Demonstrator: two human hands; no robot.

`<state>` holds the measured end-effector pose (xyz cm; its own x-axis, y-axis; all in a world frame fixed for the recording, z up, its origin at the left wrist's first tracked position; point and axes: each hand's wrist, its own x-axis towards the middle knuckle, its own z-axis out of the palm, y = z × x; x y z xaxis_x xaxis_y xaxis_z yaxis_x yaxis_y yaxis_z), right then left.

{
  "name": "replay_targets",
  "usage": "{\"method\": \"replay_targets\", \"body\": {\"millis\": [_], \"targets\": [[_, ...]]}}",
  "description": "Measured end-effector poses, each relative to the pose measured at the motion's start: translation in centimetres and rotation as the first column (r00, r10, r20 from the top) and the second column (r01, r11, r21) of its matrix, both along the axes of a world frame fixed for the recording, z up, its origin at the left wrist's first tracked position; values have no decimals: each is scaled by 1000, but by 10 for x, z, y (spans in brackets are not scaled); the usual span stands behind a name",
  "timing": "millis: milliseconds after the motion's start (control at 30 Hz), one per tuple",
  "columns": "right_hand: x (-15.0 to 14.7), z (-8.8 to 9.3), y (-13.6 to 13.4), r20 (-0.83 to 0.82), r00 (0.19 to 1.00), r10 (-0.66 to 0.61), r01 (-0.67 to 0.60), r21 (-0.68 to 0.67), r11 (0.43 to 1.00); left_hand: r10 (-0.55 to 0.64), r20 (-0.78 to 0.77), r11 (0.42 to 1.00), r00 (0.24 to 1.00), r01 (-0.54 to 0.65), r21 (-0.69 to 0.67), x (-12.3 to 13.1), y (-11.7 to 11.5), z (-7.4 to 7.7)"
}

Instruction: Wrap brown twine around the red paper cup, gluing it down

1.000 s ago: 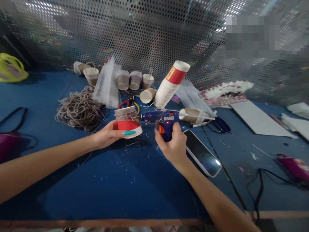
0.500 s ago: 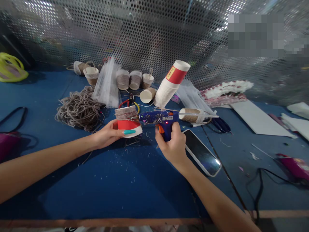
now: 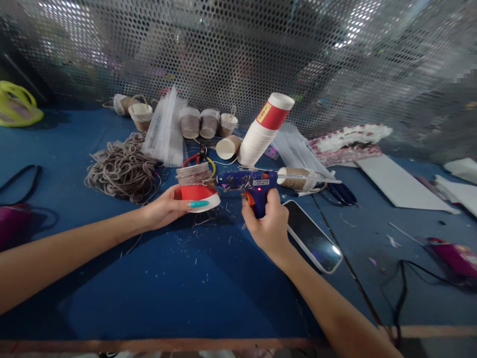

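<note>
Left hand point(image 3: 164, 209) pinches red-and-white paper cup point(image 3: 192, 192) over blue worktop point(image 3: 179, 283), cup partly wound with thin grey-brown cord point(image 3: 194, 175). Right hand point(image 3: 270, 226) wraps handle of dark-blue plastic glue gun point(image 3: 240, 180), nozzle at cord's lower edge; contact unclear. White-edged black smartphone point(image 3: 315, 236) beside right hand.

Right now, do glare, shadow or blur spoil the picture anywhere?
Head view: glare spots the phone and perforated panel; shadow darkens the table beneath the held cup; the magenta object at far right looks smeared; the glue gun reads fairly clear.
</note>
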<state>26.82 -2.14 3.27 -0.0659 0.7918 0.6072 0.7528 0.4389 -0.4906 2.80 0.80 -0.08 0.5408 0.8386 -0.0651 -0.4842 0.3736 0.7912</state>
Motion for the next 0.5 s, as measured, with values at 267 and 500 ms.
{"method": "replay_targets", "body": {"millis": [267,500], "targets": [[1,1,0,6,1000,-22,22,5,1000,-5,5,1000,1000,5,13,-1,1,-2],[1,4,1,3,999,-36,36,-22,999,20,-5,1000,1000,-20,1,-3,1,-3]]}}
